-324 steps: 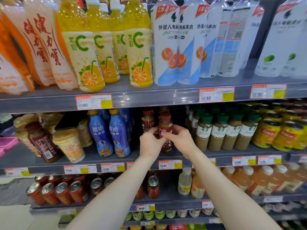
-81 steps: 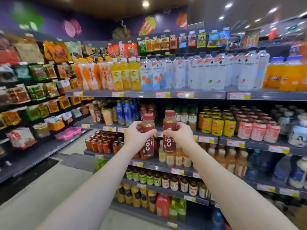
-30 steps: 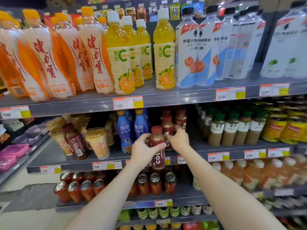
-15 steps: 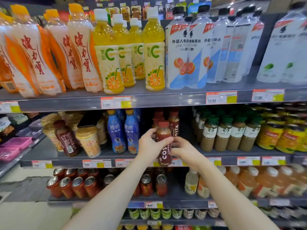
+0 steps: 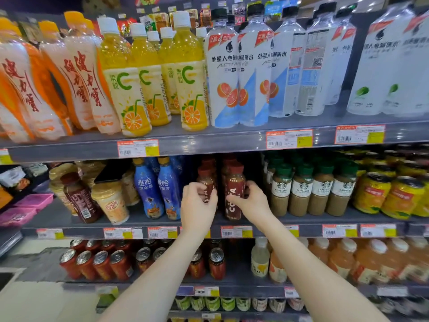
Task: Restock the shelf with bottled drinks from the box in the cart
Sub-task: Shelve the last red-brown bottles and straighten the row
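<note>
Two brown Costa coffee bottles with dark red caps stand at the front of the middle shelf (image 5: pixel 69 219). My left hand (image 5: pixel 197 205) is wrapped around the left bottle (image 5: pixel 205 180), hiding most of its label. My right hand (image 5: pixel 251 201) grips the right bottle (image 5: pixel 234 194) from its right side. More of the same bottles stand in two rows behind them. The cart and its box are out of view.
Blue coffee bottles (image 5: pixel 168 189) stand just left of my hands, Starbucks latte bottles (image 5: pixel 301 191) just right. The shelf above holds tall orange drinks (image 5: pixel 190 89) and white electrolyte water (image 5: pixel 226 77). Red cans (image 5: pixel 102 263) fill the shelf below.
My left hand has pushed its bottle onto the middle shelf beside the right one. Both bottles now stand side by side, and the view has moved closer.
</note>
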{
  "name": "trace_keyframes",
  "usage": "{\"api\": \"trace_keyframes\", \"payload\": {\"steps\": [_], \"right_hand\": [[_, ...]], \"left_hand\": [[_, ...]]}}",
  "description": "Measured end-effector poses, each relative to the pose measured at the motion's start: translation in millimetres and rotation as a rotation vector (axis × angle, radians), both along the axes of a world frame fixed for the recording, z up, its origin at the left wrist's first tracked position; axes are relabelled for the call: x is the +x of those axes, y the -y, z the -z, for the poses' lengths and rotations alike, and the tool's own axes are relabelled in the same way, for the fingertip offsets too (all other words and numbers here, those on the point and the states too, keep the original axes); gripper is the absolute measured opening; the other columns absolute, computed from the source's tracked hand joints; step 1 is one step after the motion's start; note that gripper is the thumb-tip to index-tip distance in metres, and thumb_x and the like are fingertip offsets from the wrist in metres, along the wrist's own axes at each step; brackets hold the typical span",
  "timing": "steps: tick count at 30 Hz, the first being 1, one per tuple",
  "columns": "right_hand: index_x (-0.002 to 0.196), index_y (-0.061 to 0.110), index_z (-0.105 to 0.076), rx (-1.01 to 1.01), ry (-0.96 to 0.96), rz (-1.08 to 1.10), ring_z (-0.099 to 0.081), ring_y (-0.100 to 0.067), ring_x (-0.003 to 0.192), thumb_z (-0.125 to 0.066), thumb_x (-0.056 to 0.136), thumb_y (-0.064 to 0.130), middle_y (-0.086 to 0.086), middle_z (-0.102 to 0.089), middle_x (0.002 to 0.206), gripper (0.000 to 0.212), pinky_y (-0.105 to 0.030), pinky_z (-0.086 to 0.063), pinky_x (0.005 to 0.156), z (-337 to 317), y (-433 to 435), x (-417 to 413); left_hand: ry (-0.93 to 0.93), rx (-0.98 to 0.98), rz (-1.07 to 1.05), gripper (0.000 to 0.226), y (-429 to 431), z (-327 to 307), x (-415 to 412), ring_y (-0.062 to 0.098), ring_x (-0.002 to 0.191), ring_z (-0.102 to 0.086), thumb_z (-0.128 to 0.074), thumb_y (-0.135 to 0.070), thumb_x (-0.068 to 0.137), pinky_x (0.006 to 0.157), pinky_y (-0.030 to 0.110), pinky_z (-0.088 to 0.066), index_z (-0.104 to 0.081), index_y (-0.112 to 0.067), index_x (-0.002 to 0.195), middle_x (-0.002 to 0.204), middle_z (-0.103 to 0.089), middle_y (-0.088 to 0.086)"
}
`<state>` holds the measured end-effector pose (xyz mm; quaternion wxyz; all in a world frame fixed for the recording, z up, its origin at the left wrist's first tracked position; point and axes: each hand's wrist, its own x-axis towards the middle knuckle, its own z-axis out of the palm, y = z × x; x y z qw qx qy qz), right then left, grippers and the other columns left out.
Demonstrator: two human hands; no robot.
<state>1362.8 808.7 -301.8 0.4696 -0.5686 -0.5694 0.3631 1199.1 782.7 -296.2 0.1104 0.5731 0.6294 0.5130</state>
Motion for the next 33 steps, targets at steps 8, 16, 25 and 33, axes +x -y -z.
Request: {"api": "trace_keyframes", "payload": {"steps": [8, 16, 25, 33], "right_hand": [[0.137, 0.02, -0.055, 0.011, 0.035, 0.01, -0.066, -0.012, 0.102, -0.081, 0.085, 0.029, 0.009, -0.066, 0.109, 0.059, -0.027, -0.051, 0.088, 16, -9, -8], [0.137, 0.015, -0.055, 0.016, -0.007, 0.114, -0.061, -0.008, 0.099, -0.08, 0.087, 0.031, 0.006, -0.065, 0.113, 0.058, -0.023, -0.045, 0.086, 26, -2, -18], [0.14, 0.016, -0.055, 0.036, 0.006, 0.134, -0.063, -0.006, 0.105, -0.078, 0.088, 0.033, 0.002, -0.069, 0.126, 0.058, -0.022, -0.048, 0.09, 28, 3, -22], [0.14, 0.017, -0.057, 0.034, -0.003, 0.149, -0.063, -0.003, 0.106, -0.077, 0.089, 0.031, 0.002, -0.069, 0.127, 0.057, -0.017, -0.046, 0.088, 26, 8, -25]], "left_hand": [[0.062, -0.272, -0.07, 0.077, -21, 25, -2, 0.029, 0.117, -0.059, -0.085, -0.043, 0.079, 0.095, 0.044, -0.052, -0.045, -0.008, 0.136, 0.132, -0.051, 0.009], [0.089, -0.313, 0.08, 0.048, -30, 40, -11, 0.017, 0.096, -0.066, -0.082, -0.037, 0.084, 0.08, 0.03, -0.049, -0.054, -0.021, 0.121, 0.102, -0.067, -0.008], [0.074, -0.298, 0.095, 0.056, -30, 44, -14, 0.014, 0.099, -0.065, -0.085, -0.041, 0.08, 0.082, 0.03, -0.049, -0.055, -0.021, 0.123, 0.107, -0.065, -0.01], [0.07, -0.291, 0.041, 0.059, -30, 47, -13, 0.018, 0.101, -0.068, -0.087, -0.046, 0.075, 0.083, 0.04, -0.057, -0.052, -0.024, 0.117, 0.113, -0.068, -0.003]]}}
